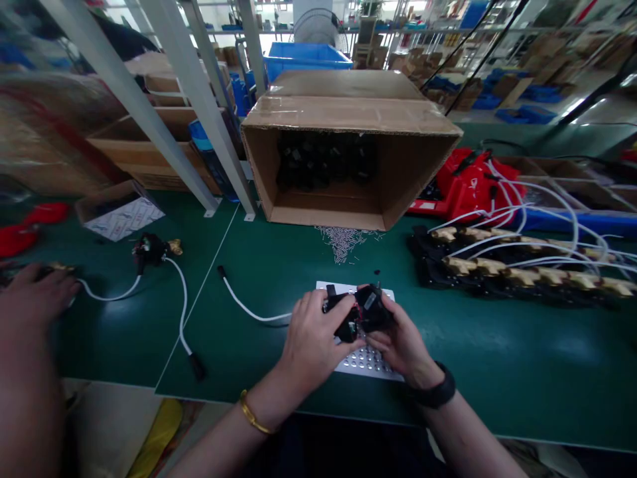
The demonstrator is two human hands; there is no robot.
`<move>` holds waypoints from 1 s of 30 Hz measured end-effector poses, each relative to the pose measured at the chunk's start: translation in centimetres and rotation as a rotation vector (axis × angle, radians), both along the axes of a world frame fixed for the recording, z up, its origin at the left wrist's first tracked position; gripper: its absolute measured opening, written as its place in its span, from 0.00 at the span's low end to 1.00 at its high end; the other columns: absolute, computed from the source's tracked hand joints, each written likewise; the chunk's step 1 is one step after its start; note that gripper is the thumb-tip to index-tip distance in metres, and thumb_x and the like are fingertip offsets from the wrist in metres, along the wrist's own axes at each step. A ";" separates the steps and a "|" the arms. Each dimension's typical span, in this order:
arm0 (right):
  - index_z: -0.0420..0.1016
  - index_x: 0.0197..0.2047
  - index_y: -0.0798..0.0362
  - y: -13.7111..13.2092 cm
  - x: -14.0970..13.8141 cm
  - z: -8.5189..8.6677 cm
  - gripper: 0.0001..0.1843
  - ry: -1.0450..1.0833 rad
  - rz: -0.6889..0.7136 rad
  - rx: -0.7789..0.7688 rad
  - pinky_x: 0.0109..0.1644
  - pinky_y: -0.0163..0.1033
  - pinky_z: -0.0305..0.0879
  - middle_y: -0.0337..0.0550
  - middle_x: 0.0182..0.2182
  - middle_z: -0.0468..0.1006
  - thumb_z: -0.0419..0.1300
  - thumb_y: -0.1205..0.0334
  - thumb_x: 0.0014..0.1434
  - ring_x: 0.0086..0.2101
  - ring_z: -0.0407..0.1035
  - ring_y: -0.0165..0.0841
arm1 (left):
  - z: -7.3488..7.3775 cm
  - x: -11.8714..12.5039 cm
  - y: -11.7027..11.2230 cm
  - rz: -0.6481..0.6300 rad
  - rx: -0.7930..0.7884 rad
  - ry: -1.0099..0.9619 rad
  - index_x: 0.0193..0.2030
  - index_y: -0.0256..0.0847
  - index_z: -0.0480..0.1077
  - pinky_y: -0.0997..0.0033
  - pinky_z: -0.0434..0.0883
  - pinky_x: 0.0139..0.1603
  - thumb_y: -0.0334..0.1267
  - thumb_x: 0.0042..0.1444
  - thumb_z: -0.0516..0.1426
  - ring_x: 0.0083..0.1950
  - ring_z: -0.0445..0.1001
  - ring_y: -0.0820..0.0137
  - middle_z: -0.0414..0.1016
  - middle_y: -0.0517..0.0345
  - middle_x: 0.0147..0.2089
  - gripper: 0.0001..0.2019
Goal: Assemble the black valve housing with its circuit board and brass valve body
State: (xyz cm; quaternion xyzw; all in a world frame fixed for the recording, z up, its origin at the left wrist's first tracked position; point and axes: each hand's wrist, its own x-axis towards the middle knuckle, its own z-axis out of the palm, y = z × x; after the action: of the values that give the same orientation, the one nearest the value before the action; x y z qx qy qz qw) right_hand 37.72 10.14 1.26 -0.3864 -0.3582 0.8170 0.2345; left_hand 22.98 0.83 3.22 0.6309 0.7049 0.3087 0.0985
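My left hand is closed around a black plastic housing with small electronic parts and red wires showing. A white cable with a black plug at its far end runs out to the left from under this hand. In my right hand is a second black housing piece, which bears a small label and is held right beside the first. Both pieces are over a white perforated plate on the green table. Where the two pieces meet is partly hidden by my fingers.
Small screws are heaped before an open cardboard box holding black parts. On the right lie rows of black and brass assemblies with white cables and a red bin. At left, another person's hand is near a wired assembly.
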 end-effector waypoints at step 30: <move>0.57 0.54 0.45 0.4 0.1 -0.7 0.23 -0.120 0.278 0.394 0.16 0.29 0.47 0.41 0.36 0.67 0.48 0.43 0.60 0.18 0.53 0.24 | 0.6 1.4 1.0 0.048 -0.195 0.133 0.56 0.37 0.56 0.55 0.68 0.44 0.43 0.37 0.67 0.45 0.65 0.58 0.66 0.51 0.45 0.40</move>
State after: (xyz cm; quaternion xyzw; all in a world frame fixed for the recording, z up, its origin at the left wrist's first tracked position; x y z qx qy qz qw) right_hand 37.85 10.50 0.52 -0.3281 -0.5737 0.7312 0.1689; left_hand 24.42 1.78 3.82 0.6204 0.7515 0.1985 0.1049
